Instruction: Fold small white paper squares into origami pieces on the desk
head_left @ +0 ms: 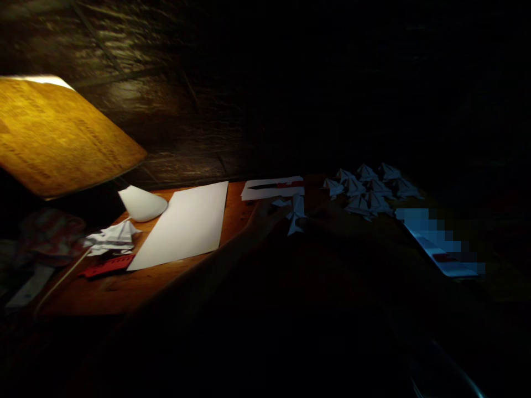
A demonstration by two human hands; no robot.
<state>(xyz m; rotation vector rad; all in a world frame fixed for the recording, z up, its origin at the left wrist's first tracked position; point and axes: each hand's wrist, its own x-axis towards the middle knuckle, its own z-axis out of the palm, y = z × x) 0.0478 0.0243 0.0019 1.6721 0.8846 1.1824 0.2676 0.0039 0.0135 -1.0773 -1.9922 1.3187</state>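
Observation:
A partly folded white paper figure (pixel 296 214) is between my two hands, above the dark front part of the wooden table. My left hand (pixel 267 214) pinches its left side, the forearm reaching in from the lower left. At the right edge of the figure is my right hand (pixel 329 220), its fingers closed against the paper; deep shadow hides most of this hand. Just behind lie small white sheets (pixel 259 193) with a red-handled, dark-bladed knife (pixel 277 186) on top. Several finished-looking folded paper figures (pixel 371 188) stand in a group to the right.
A large white sheet (pixel 186 226) lies left of my hands. Beside it are a curved white object (pixel 143 204), crumpled-looking folded paper (pixel 114 237) and a flat red item (pixel 108 266). A lit yellow lampshade (pixel 62 132) overhangs the left. A glowing screen (pixel 431 243) lies right.

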